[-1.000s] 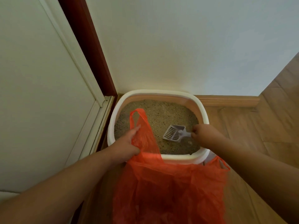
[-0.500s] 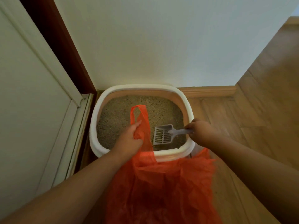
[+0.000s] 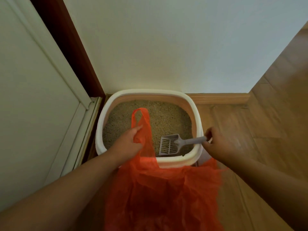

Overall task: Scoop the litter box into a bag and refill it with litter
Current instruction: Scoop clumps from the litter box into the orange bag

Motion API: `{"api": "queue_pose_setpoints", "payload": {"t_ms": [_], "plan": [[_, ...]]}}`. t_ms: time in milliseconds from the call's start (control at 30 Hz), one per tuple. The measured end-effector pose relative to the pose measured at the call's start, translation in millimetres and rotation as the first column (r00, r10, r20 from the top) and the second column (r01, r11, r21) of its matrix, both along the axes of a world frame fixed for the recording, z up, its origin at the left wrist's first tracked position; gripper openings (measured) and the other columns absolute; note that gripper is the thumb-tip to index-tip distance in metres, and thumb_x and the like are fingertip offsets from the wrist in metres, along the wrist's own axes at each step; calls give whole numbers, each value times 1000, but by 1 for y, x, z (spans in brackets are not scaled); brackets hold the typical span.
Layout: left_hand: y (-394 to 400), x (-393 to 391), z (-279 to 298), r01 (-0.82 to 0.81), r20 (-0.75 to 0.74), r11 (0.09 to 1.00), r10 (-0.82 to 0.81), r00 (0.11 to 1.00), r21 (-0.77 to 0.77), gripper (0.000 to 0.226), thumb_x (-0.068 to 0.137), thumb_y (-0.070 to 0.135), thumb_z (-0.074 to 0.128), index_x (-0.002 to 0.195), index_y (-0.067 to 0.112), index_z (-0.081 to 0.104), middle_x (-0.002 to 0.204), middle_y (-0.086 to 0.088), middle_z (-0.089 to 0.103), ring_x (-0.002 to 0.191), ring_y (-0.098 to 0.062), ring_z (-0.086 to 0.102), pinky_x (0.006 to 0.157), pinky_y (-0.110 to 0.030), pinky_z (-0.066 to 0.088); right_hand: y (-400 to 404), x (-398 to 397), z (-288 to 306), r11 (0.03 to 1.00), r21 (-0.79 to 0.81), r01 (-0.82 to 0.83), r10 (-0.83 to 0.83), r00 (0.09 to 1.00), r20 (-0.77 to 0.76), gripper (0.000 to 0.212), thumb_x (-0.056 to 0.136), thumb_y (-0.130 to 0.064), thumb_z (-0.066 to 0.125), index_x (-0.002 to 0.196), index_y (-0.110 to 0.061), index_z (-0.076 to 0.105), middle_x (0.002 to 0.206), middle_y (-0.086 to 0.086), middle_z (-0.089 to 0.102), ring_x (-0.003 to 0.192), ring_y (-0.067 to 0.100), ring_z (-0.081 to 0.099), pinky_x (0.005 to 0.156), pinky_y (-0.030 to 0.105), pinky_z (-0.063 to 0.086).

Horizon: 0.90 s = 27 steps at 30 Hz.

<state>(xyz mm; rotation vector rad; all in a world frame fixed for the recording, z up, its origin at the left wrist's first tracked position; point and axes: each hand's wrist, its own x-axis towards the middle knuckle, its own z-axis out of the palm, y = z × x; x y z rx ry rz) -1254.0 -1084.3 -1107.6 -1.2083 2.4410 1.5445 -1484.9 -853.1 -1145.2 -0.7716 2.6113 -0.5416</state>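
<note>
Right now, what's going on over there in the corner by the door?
A person is cleaning a cat litter box that sits in the corner on the wooden floor. The left hand holds up one handle of an orange plastic bag, which hangs in front of the box. The right hand holds a grey slotted litter scoop by its handle, the head down near the litter at the near right side. Whether the scoop carries anything can't be told.

Orange bag [image 3: 163, 194]: lower part cut off by bottom edge; it hides the litter box [image 3: 196, 114] near rim. Right hand [image 3: 221, 144] blurred, covering the scoop [image 3: 168, 145] handle end. Scoop contents indiscernible.
</note>
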Motion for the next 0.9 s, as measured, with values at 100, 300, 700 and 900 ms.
{"api": "queue_pose_setpoints", "payload": {"t_ms": [100,300,700,900], "plan": [[-2,4,6,-59,-14,998,59,998,21,72,91,3,60,153,33,42,134,0,62,97,-12,70,69,-20,58,7,-11,-11,943,306,-134,101,988,121,21,94,-24,64,114,-19,62,111,2,63,89,12,60,74,25,52],[4,8,-4,-100,-11,994,100,995,47,74,91,-1,61,155,29,40,140,-3,61,103,-8,67,93,-36,59,25,-3,-33,813,419,-405,251,893,374,32,92,-30,62,123,-31,65,113,-11,66,97,5,66,91,29,56],[12,4,11,-17,-51,999,14,999,-51,59,94,8,61,148,29,52,130,3,67,106,-11,68,90,-32,58,11,10,-7,829,406,-383,370,922,115,11,91,-22,60,94,-18,70,89,-5,62,83,11,57,71,22,44],[15,8,30,10,-112,996,-21,994,-93,23,96,15,64,107,34,73,99,13,76,96,-5,71,89,-35,59,-6,20,50,782,529,-330,430,900,-74,21,88,-12,55,99,-26,64,81,-7,54,78,15,58,67,32,55]]}}
